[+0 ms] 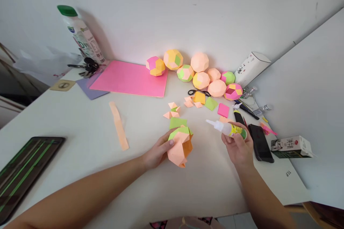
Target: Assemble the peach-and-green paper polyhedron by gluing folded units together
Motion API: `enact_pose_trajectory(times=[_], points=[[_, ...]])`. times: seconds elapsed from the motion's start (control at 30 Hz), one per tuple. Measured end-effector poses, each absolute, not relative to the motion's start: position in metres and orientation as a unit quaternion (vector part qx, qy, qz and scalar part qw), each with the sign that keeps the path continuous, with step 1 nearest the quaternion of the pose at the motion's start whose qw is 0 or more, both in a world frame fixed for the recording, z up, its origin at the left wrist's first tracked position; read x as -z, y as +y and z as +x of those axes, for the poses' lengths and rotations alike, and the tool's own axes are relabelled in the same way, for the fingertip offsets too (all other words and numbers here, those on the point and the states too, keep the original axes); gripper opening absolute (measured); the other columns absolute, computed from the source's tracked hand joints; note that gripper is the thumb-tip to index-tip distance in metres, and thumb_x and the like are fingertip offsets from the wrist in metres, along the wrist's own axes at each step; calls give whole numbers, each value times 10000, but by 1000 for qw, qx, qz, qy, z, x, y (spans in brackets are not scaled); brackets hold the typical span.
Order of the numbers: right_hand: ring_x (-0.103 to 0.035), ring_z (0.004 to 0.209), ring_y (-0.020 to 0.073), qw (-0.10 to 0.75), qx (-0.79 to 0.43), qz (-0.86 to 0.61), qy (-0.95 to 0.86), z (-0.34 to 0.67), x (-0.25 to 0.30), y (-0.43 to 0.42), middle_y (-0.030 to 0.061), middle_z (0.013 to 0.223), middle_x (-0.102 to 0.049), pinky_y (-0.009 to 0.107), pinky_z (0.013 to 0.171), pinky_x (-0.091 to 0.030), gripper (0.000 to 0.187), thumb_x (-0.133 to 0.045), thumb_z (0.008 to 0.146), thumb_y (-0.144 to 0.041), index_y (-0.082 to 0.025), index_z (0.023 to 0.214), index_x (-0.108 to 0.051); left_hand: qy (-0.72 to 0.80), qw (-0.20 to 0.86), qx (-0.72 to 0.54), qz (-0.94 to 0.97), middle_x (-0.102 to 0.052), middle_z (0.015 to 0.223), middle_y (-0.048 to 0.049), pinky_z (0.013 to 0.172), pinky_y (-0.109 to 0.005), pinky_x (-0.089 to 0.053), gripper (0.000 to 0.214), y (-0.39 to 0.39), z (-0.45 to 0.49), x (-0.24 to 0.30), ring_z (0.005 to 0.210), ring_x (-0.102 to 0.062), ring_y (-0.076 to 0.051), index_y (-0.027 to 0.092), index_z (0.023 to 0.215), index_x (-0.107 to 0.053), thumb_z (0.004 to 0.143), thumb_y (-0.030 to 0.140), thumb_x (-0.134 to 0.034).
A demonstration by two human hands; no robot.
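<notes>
head view: my left hand point(158, 151) holds the open paper ball point(177, 149), better gently, against denting; my right hand point(239, 149) grips the nozzle bottle point(228, 128).

Clock centred on paper ball point(177, 152). Bare desk point(193, 189) at 5 to 7, passable. Gap at 3 runs free to right hand point(239, 146); bottle point(227, 128) nozzle juts in at 2. Left forearm point(94, 189) bars 8. Paper strip point(119, 127) at 10, flat, low. Scraps point(175, 114) near 12; finished balls point(199, 62) block 11 to 2 behind.
</notes>
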State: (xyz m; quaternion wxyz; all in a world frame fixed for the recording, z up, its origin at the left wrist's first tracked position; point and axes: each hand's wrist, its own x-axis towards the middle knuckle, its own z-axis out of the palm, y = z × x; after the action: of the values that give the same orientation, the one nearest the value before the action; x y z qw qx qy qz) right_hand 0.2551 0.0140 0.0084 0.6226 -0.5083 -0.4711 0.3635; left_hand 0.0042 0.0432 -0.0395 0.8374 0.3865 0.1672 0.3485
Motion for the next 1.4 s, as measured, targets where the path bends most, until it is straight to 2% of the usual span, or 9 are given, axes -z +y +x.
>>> enact_pose_trajectory(times=[0.2, 0.33, 0.7, 0.87, 1.0, 1.13, 1.23, 1.3, 1.4], points=[[-437, 401, 84, 561, -491, -453, -489, 244, -20, -7, 69, 959, -643, 277, 368, -354, 405, -662, 736, -611, -286, 932, -519, 171, 845, -335, 380, -580, 1215, -145, 793, -373, -515, 577, 43, 3, 41, 1023, -605, -299, 199, 1340, -461, 846, 469, -590], [-454, 351, 91, 540, -519, -451, -486, 240, -20, -17, 86, 978, -675, 263, 310, -333, 445, -640, 735, -647, -286, 930, -470, 179, 843, -332, 383, -557, 1257, -148, 811, -387, -511, 580, 43, 3, 40, 1064, -585, -312, 206, 1337, -457, 842, 477, -592], [-545, 485, 124, 548, -494, -418, -530, 238, -12, -18, 86, 1063, -667, 287, 400, -450, 342, -708, 770, -477, -293, 986, -519, 164, 846, -337, 379, -566, 1258, -123, 800, -374, -509, 545, 42, 3, 40, 1013, -613, -282, 228, 1331, -459, 854, 460, -584], [-550, 488, 107, 578, -493, -380, -528, 236, -13, -18, 71, 1058, -672, 264, 407, -451, 244, -664, 833, -389, -281, 1026, -562, 143, 864, -328, 354, -616, 1201, -141, 769, -361, -511, 536, 47, 2, 38, 973, -627, -285, 173, 1278, -532, 838, 475, -585], [-505, 438, 88, 645, -443, -406, -472, 236, -12, -11, 60, 1027, -686, 248, 382, -403, 189, -628, 858, -377, -275, 1010, -580, 87, 909, -306, 268, -679, 1085, -155, 850, -410, -480, 578, 51, 0, 37, 956, -638, -305, 111, 1152, -635, 796, 561, -566], [-497, 445, 75, 683, -386, -440, -437, 239, -6, -2, 43, 1022, -689, 246, 418, -408, 136, -611, 875, -325, -259, 985, -570, 67, 935, -264, 228, -698, 1041, -151, 820, -409, -484, 638, 49, -3, 39, 956, -645, -315, 107, 1156, -643, 738, 589, -608], [-553, 551, 89, 664, -307, -506, -456, 240, 3, 3, 50, 1051, -674, 253, 501, -471, 183, -658, 837, -251, -238, 988, -556, 62, 937, -246, 239, -701, 1036, -144, 836, -402, -474, 662, 46, -6, 42, 965, -644, -308, 106, 1175, -633, 747, 609, -589], [-624, 760, 139, 631, -261, -544, -487, 240, 10, 6, 74, 1088, -657, 290, 639, -529, 239, -692, 802, -224, -221, 998, -555, 61, 938, -233, 250, -703, 1016, -135, 827, -411, -477, 653, 45, -6, 44, 960, -647, -319, 125, 1150, -647, 740, 629, -582], [-603, 1046, 207, 606, -240, -543, -529, 239, 15, 7, 98, 1120, -642, 365, 838, -525, 271, -703, 782, -200, -213, 1004, -547, 79, 930, -228, 276, -701, 986, -136, 812, -435, -484, 635, 45, -6, 45, 985, -637, -353, 149, 1094, -673, 724, 655, -577]])
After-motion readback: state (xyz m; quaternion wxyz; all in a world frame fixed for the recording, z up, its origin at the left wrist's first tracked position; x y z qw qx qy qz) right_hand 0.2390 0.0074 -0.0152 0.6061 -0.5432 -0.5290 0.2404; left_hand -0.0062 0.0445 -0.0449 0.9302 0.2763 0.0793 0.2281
